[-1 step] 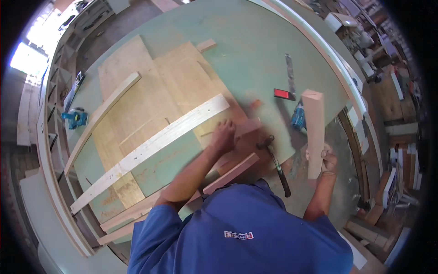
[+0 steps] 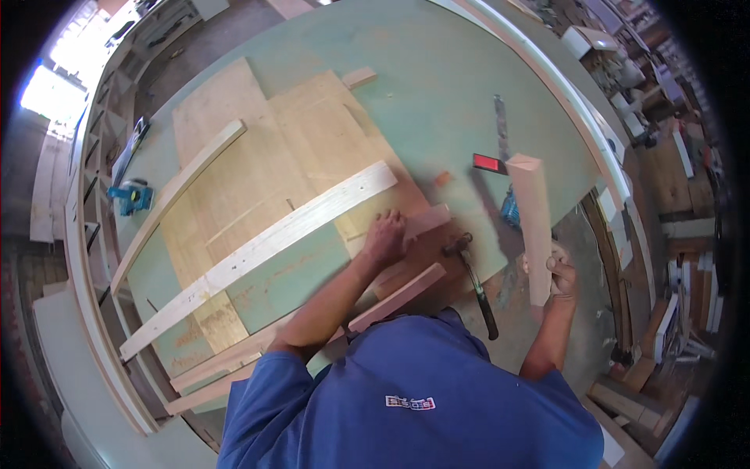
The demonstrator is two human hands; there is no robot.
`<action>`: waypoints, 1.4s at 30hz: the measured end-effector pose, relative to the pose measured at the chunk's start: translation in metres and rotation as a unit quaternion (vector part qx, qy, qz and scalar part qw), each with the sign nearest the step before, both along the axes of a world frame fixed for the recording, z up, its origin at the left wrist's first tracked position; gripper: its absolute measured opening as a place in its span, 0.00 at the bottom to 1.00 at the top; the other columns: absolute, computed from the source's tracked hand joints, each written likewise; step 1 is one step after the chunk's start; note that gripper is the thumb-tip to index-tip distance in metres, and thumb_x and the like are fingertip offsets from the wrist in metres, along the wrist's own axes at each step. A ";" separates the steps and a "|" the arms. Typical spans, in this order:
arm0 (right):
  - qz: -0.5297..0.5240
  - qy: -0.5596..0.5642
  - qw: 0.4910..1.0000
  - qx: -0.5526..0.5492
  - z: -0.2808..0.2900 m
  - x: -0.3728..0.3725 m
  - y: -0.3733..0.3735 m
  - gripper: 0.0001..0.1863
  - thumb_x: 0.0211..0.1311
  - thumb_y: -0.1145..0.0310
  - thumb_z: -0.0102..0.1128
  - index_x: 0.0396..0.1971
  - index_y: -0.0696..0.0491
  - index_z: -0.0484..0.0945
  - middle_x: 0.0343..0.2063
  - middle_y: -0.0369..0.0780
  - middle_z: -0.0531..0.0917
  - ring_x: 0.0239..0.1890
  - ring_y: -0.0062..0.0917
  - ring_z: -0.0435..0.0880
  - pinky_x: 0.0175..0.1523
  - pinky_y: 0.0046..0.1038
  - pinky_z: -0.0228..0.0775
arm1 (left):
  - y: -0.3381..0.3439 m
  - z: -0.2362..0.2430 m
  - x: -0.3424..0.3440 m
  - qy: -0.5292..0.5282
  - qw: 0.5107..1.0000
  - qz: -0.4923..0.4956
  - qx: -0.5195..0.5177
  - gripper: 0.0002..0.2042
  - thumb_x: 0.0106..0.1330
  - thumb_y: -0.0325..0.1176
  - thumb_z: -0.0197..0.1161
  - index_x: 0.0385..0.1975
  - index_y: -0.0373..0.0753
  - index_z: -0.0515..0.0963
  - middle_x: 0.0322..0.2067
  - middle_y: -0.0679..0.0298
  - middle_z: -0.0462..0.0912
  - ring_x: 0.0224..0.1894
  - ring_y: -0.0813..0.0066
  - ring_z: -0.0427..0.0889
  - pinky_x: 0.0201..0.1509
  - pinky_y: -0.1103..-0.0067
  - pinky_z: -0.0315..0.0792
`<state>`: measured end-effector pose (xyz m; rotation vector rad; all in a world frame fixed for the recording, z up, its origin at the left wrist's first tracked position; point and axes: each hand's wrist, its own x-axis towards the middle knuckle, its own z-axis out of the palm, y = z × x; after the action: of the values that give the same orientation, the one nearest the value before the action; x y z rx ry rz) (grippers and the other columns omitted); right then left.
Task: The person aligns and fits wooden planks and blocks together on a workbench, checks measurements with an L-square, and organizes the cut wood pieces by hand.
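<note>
My right hand (image 2: 561, 277) grips the lower part of a long squared wooden block (image 2: 533, 227), held nearly upright off the table's right edge. Its thumb and fingers are closed on the block's right side; part of the hand is behind the wood. My left hand (image 2: 386, 239) is low over the table, fingers curled round the left end of a short wooden piece (image 2: 430, 220). A hammer (image 2: 471, 277) with a dark handle lies between my hands. Nearer my body is a narrow wooden strip (image 2: 398, 298). Behind the upright block, a blue power tool (image 2: 510, 209) is partly hidden.
A try square (image 2: 490, 162) with a red-faced stock lies beyond the block. Plywood panels (image 2: 297, 133), a long pale board (image 2: 266, 254) and a curved strip (image 2: 176, 195) cover the left of the green table (image 2: 422, 70). A teal power tool (image 2: 131, 197) stands far left.
The upright block's top has tipped slightly left and now covers more of the blue power tool. My left hand stays at the short wooden piece.
</note>
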<state>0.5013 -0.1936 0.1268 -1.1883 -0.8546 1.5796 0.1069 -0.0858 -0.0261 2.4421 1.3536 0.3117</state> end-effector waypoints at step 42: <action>0.381 -0.537 0.667 0.348 -0.135 -0.191 0.379 0.31 0.47 0.66 0.81 0.55 0.53 0.82 0.48 0.46 0.84 0.57 0.47 0.80 0.63 0.46 0.71 | 0.111 -0.004 -0.069 -0.116 0.916 0.355 0.146 0.38 0.61 0.50 0.77 0.65 0.28 0.75 0.64 0.43 0.77 0.73 0.44 0.69 0.78 0.50 0.58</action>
<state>0.3107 0.1855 -0.0080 -1.1349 -2.7321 0.6965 0.0382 0.0247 -0.0299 1.9216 2.1538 1.0033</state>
